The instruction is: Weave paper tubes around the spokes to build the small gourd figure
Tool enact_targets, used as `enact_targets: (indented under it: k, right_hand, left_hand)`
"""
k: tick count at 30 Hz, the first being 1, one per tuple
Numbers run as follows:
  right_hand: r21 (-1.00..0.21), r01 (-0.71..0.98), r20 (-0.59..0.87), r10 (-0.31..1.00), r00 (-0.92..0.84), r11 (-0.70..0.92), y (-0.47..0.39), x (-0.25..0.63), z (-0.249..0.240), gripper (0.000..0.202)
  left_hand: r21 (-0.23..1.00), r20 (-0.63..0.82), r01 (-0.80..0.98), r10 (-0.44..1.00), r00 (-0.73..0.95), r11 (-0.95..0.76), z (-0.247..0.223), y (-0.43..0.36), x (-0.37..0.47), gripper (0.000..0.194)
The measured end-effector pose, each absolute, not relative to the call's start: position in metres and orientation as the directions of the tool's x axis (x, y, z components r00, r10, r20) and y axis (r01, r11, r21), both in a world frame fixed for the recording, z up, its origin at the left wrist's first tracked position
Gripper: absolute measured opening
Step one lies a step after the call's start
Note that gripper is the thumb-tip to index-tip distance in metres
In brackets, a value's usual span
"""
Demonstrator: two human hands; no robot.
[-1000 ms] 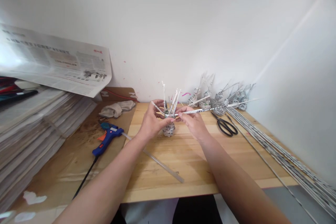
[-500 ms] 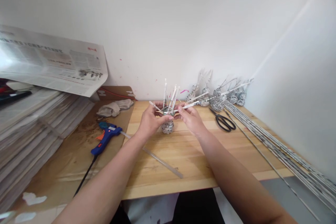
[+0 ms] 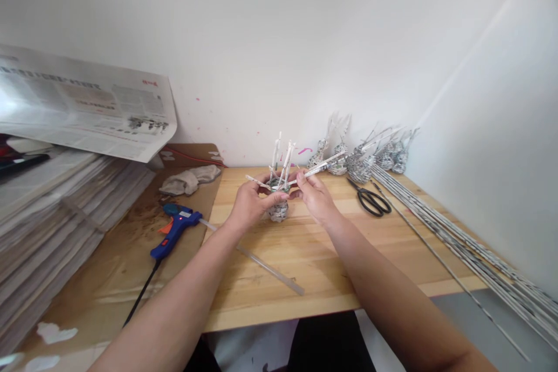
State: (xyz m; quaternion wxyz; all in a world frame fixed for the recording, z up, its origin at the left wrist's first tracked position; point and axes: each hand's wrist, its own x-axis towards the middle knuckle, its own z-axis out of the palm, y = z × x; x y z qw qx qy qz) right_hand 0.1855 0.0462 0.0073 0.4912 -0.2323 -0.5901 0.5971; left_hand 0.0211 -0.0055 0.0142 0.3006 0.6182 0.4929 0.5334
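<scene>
A small woven vase of rolled newspaper (image 3: 278,211) stands on the wooden table, with several paper ends poking up from its rim. My left hand (image 3: 250,204) is closed around the vase's left side, thumb across the front near the neck. On the right, my right hand (image 3: 314,193) pinches a rolled paper tube (image 3: 320,167) at the rim; the tube slants up to the right. Fingers partly hide the neck and the back of the vase.
Black scissors (image 3: 374,202) lie to the right, beside long paper tubes (image 3: 440,232). Several woven paper pieces (image 3: 360,167) stand along the wall. A blue glue gun (image 3: 174,232) with a clear glue stick (image 3: 272,271) lies left. Stacked newspapers (image 3: 52,215) and a glove (image 3: 190,179) are beyond.
The paper tube at my right hand now slants higher and shows more length to the right. The upright paper ends have shifted slightly. Both hands stay at the vase.
</scene>
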Motion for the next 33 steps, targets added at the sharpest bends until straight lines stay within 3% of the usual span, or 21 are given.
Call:
enact_targets:
  k: [11, 22, 28, 33]
  right_hand:
    - [-0.932, -0.344, 0.245, 0.901, -0.359, 0.117, 0.043, 0.18, 0.01, 0.037]
    - [-0.909, -0.41, 0.219, 0.923, -0.317, 0.075, 0.037, 0.179, 0.014, 0.022]
    - [-0.926, -0.377, 0.164, 0.923, -0.348, 0.022, 0.037, 0.18, 0.015, 0.034]
    - [-0.919, -0.394, 0.14, 0.936, -0.325, 0.001, 0.037, 0.179, 0.016, 0.029]
  left_hand:
    - [0.901, 0.372, 0.268, 0.926, -0.069, -0.342, 0.01, -0.003, 0.021, 0.042]
    - [0.907, 0.356, 0.281, 0.927, -0.12, -0.313, 0.011, -0.002, 0.019, 0.04]
    - [0.912, 0.346, 0.281, 0.928, -0.136, -0.299, 0.012, -0.003, 0.02, 0.042]
    - [0.922, 0.308, 0.291, 0.94, -0.149, -0.256, 0.018, -0.007, 0.023, 0.045]
